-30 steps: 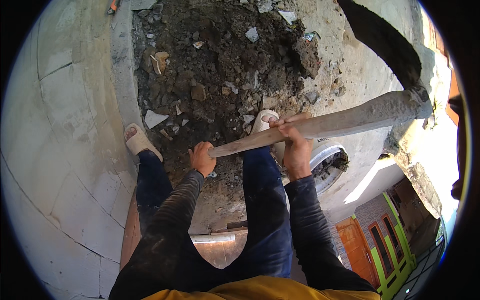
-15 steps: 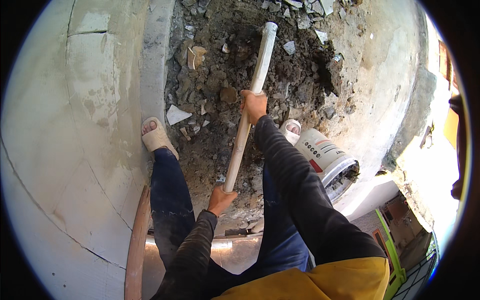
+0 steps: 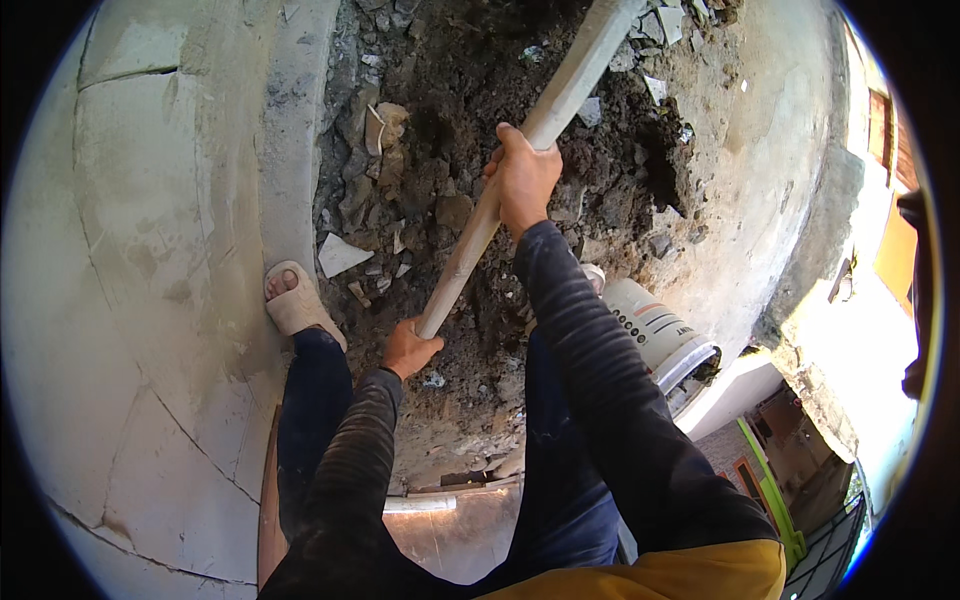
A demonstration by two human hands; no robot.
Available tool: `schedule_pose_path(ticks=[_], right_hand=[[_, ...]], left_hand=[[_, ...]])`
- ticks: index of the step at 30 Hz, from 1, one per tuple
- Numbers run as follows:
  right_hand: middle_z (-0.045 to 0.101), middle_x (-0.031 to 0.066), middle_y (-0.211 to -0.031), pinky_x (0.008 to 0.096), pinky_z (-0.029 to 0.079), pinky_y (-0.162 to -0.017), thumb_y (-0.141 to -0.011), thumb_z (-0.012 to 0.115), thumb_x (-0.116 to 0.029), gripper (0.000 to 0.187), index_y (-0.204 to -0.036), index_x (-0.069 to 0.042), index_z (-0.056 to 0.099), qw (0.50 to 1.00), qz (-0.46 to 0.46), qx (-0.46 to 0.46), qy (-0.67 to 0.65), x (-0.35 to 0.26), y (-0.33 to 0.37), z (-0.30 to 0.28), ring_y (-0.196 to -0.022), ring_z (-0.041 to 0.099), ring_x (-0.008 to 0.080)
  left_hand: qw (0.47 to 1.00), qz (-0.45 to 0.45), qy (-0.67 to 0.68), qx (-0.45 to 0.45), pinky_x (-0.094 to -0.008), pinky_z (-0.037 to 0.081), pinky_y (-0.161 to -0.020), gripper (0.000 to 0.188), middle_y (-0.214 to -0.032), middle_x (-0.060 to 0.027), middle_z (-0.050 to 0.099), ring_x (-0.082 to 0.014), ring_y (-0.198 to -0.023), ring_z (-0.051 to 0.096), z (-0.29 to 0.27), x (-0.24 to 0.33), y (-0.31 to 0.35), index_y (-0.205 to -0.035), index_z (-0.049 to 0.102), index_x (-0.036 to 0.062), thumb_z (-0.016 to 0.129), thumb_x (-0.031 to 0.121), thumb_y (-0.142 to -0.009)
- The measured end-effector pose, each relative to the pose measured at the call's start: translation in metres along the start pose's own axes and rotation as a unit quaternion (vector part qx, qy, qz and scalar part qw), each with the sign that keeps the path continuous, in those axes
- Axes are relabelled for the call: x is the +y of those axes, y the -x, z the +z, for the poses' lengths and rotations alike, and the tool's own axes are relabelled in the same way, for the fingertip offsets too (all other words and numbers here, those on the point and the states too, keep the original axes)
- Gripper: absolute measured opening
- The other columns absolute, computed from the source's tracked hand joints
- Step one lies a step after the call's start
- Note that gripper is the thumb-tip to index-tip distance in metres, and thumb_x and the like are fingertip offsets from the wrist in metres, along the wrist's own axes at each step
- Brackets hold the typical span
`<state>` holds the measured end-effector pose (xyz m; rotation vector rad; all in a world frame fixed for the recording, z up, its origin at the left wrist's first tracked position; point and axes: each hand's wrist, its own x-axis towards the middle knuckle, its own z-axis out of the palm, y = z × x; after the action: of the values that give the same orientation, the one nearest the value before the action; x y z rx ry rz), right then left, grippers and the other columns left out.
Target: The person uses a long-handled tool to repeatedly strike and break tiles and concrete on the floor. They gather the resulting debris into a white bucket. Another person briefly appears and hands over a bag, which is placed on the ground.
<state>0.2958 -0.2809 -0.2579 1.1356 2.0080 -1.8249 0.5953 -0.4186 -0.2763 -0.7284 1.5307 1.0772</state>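
Note:
A long pale wooden handle slants up and to the right across the broken ground and runs out of view at the top, so its far end is hidden. My left hand is wrapped round the handle's lower end. Higher up, my right hand grips the same handle with its fingers closed. Under the handle lies dark, loose soil with rubble in it. A white, sharp-cornered tile shard rests left of the handle, and a tan chunk sits farther up.
A white bucket lies tipped beside my right leg, dark material at its mouth. My sandalled left foot stands by a concrete ledge. Broken tile pieces lie at the far edge. A wall rises on the left.
The handle has swung up and tilted farther right, its far end leaving the picture. My right hand has risen; my left hand has moved up and left. Both keep their grip.

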Motion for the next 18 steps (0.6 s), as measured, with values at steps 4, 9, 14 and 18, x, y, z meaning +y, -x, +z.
schedule_pose_path(ticks=[4, 9, 14, 18], right_hand=[[0.060, 0.0058, -0.066, 0.0324, 0.048, -0.044, -0.089, 0.073, -0.016, 0.027, -0.098, 0.001, 0.055, 0.988, 0.096, -0.036, 0.114, 0.070, 0.024, -0.017, -0.048, 0.057, 0.0159], [0.060, 0.0080, -0.064, 0.0342, 0.050, -0.047, -0.087, 0.071, -0.013, 0.019, -0.090, 0.002, 0.060, 0.990, 0.113, -0.084, 0.017, 0.039, 0.100, -0.064, -0.048, 0.059, 0.0189], [0.058, 0.0087, -0.064, 0.0336, 0.051, -0.049, -0.088, 0.073, -0.019, 0.024, -0.089, -0.002, 0.056, 0.989, -0.125, -0.020, -0.080, -0.014, 0.048, -0.026, -0.049, 0.058, 0.0183], [0.059, 0.0060, -0.066, 0.0337, 0.050, -0.046, -0.091, 0.071, -0.017, 0.023, -0.092, 0.000, 0.055, 0.998, 0.053, -0.018, 0.027, 0.024, 0.008, 0.023, -0.049, 0.058, 0.0155]], left_hand=[[0.991, -0.076, -0.002, -0.114, -0.0484, 0.053, -0.090, 0.065, -0.114, -0.0215, 0.071, -0.0336, -0.101, 0.071, 0.048, -0.060, 0.043, -0.128, 0.066, -0.0011, 0.082, 0.034, -0.076], [0.999, 0.036, 0.011, -0.007, -0.0477, 0.054, -0.090, 0.059, -0.117, -0.0201, 0.071, -0.0374, -0.107, 0.069, 0.073, -0.072, 0.075, -0.123, 0.066, -0.0021, 0.084, 0.035, -0.080], [0.952, 0.272, -0.003, 0.138, -0.0564, 0.055, -0.082, 0.039, -0.099, -0.0167, 0.069, -0.0408, -0.096, 0.069, -0.001, -0.012, -0.081, -0.112, 0.066, 0.0056, 0.081, 0.029, -0.085], [1.000, 0.006, -0.004, -0.009, -0.0527, 0.054, -0.092, 0.059, -0.118, -0.0210, 0.071, -0.0390, -0.107, 0.069, -0.001, -0.032, -0.072, -0.134, 0.063, 0.0037, 0.079, 0.023, -0.080]])
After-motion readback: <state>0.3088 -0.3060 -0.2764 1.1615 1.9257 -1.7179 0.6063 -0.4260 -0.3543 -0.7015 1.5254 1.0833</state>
